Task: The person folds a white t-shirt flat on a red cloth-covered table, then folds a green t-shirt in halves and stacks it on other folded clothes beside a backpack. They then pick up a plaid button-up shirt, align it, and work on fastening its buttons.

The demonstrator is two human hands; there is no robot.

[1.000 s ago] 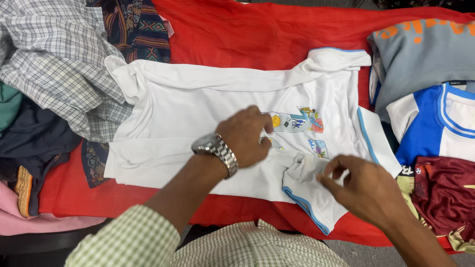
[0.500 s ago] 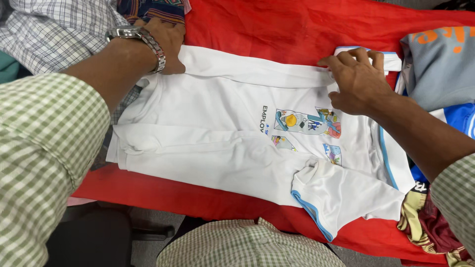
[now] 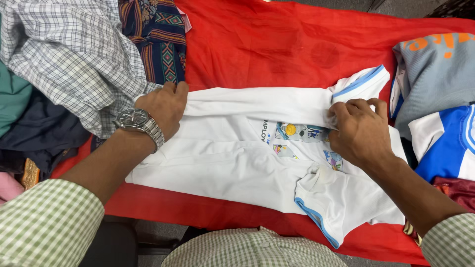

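Note:
A white T-shirt (image 3: 232,158) with blue sleeve trim and small coloured prints lies flat on a red cloth (image 3: 277,44). Its far long edge is folded over toward me. My left hand (image 3: 166,106), with a metal wristwatch, grips the folded edge at the shirt's left end. My right hand (image 3: 358,131) pinches the same fold near the far sleeve, beside the prints. One short sleeve (image 3: 329,207) sticks out toward me at the lower right.
A pile of clothes sits at the left: a grey checked shirt (image 3: 64,54), a dark patterned cloth (image 3: 158,34), dark and teal garments. At the right lie a grey top with orange print (image 3: 435,74), a blue-and-white shirt (image 3: 445,148) and a maroon garment (image 3: 457,190).
Both hands have drawn the shirt's far edge toward me, making a fold along its length. A second ago the hands were near the shirt's middle and near sleeve.

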